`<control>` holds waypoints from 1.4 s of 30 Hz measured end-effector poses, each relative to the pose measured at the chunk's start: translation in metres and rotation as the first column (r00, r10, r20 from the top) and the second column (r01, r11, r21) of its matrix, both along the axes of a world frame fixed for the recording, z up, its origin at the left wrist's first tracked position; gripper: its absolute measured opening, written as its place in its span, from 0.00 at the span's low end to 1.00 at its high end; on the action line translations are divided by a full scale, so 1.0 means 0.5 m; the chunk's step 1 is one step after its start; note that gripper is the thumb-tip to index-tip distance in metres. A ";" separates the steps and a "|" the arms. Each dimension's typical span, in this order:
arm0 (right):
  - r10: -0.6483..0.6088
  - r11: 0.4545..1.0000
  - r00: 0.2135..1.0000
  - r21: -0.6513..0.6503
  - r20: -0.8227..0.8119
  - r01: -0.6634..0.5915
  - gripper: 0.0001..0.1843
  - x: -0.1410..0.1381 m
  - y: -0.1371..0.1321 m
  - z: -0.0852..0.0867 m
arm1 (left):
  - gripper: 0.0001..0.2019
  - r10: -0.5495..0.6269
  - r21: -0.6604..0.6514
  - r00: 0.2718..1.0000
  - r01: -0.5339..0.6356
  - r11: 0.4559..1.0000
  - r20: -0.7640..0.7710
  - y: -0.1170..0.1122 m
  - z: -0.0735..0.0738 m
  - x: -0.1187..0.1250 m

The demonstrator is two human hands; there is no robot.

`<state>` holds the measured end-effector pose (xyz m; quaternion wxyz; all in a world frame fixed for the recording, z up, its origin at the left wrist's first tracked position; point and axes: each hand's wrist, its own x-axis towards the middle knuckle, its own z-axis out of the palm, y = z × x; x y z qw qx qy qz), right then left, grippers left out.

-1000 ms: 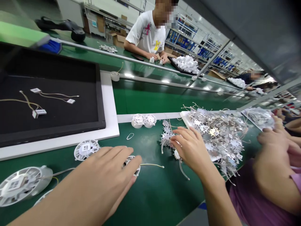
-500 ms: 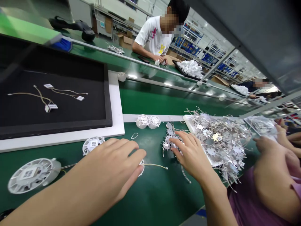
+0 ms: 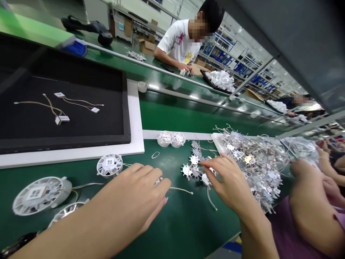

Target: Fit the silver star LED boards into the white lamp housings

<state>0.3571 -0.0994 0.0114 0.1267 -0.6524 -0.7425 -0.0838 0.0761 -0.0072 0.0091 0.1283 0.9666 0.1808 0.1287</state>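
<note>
My left hand (image 3: 142,196) is closed, fingers curled over a white round housing (image 3: 158,181) that is mostly hidden, with a thin pale wire (image 3: 182,190) coming out to the right. My right hand (image 3: 229,181) has thumb and index finger brought together above a small group of star-shaped metal plates (image 3: 194,160); anything in the pinch is too small to make out. Just under the right thumb lies another star plate (image 3: 205,179) with wires. Two white round housings (image 3: 165,138) stand together behind the hands. A housing with a square label (image 3: 109,162) sits beyond my left wrist.
A large pile of wired star plates (image 3: 258,162) lies to the right, beside a person's arm (image 3: 309,190). At the left are a black tray (image 3: 88,126) with wired pieces and a large white housing (image 3: 40,196). Across the rail, a person (image 3: 180,46) works with small parts.
My right hand has drawn back slightly from the star plates, its thumb and index finger closing together; more plates show now. My left hand stays over the housing. The view has shifted slightly.
</note>
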 end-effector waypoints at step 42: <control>-0.024 0.953 0.095 -0.052 -0.995 -0.298 0.19 -0.100 0.027 0.004 | 0.08 0.276 -0.992 0.958 0.052 0.115 0.082 0.050 0.080 -0.013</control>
